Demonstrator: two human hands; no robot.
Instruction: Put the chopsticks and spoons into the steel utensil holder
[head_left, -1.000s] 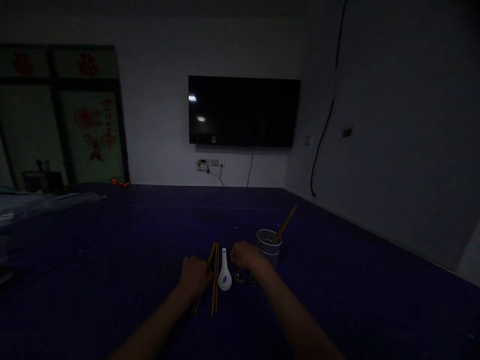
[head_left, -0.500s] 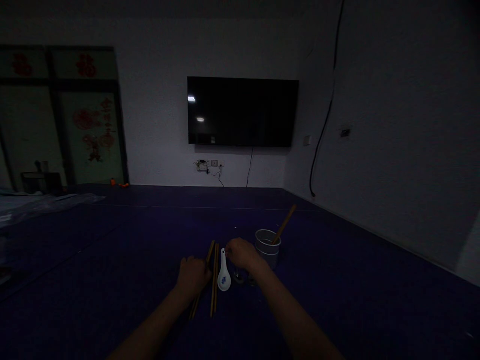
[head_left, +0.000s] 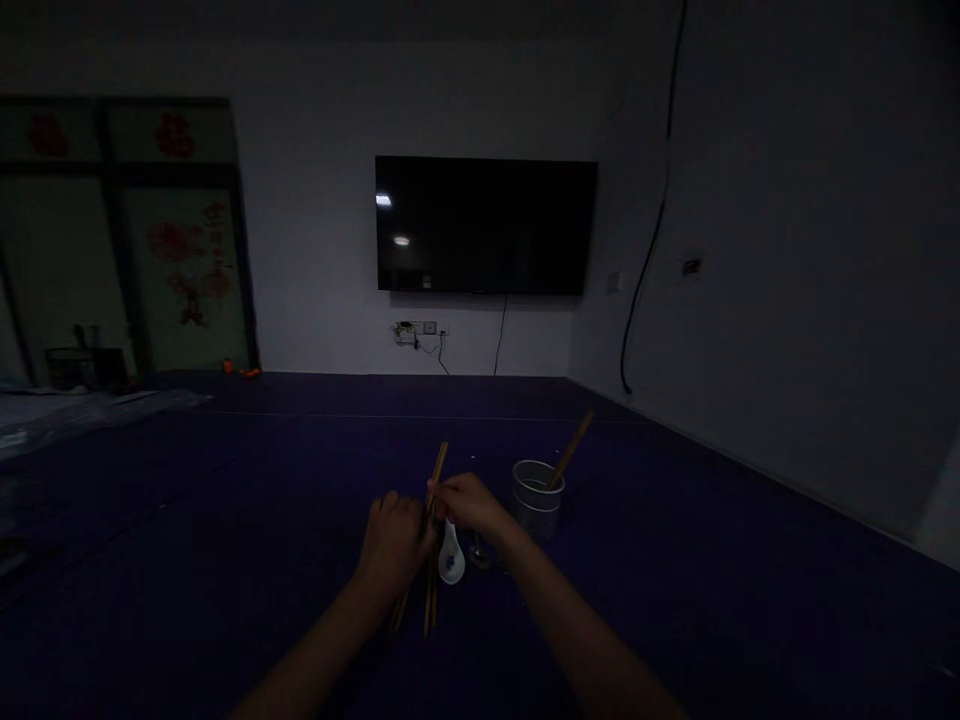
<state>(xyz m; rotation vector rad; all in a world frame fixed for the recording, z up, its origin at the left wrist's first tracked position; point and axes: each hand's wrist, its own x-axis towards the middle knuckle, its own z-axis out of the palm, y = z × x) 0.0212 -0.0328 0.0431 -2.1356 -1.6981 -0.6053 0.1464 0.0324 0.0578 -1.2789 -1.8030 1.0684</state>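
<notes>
My left hand is closed around a pair of wooden chopsticks, slanted with their upper ends raised past my fingers. The fingertips of my right hand pinch the same pair just above the left hand. A second pair of chopsticks lies beside it, partly covered by my hands. Under my right hand is a white soup spoon with a blue mark; its handle is mostly hidden. A metal spoon lies to its right, partly behind my right wrist.
Right of my right hand stands a grey cylindrical cup with wooden chopsticks leaning out. Dark blue flooring spreads around. Clear plastic sheeting lies at the left. A television hangs on the far wall.
My right hand has moved left across the white spoon's handle to the chopsticks. The left hand has shifted slightly right, and the pair in it now reaches higher.
</notes>
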